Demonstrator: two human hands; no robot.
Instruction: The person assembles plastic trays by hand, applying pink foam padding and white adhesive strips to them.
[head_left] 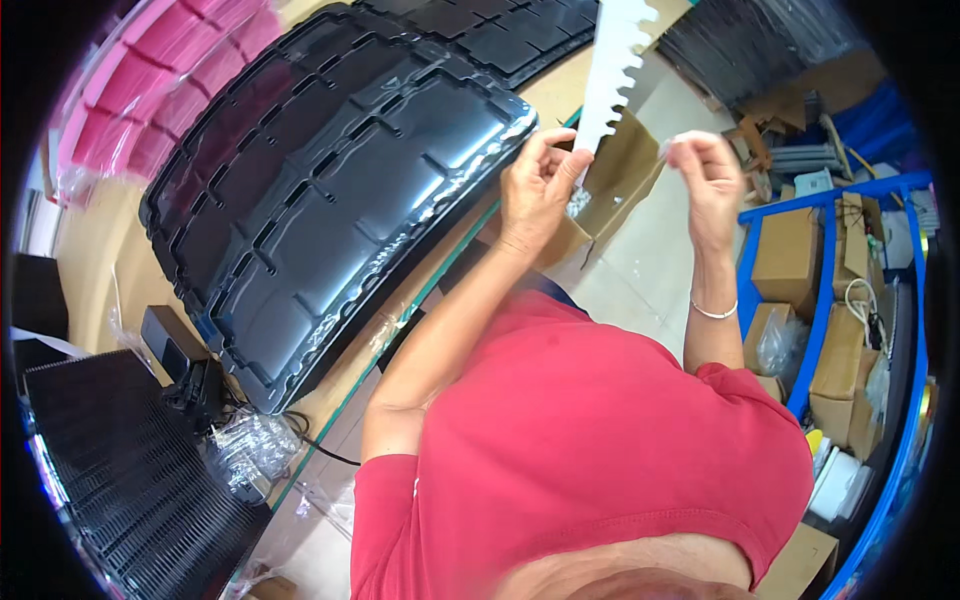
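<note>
Pinching white notched strip (612,75): left hand (535,185) fingers; right hand (705,175) fingers closed on small clear piece (664,148).

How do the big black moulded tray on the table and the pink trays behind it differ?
The black tray lies bare and glossy across the table's edge; the pink trays sit stacked inside clear plastic wrap. The black tray is close to the left hand, which holds a white toothed strip; the pink trays lie farther off, at the far left. Both have rows of moulded compartments.

Glossy black moulded plastic tray (340,190); matt white paper-like notched strip (612,70); dull brown cardboard box (620,170); soft red cloth shirt (600,440).
</note>
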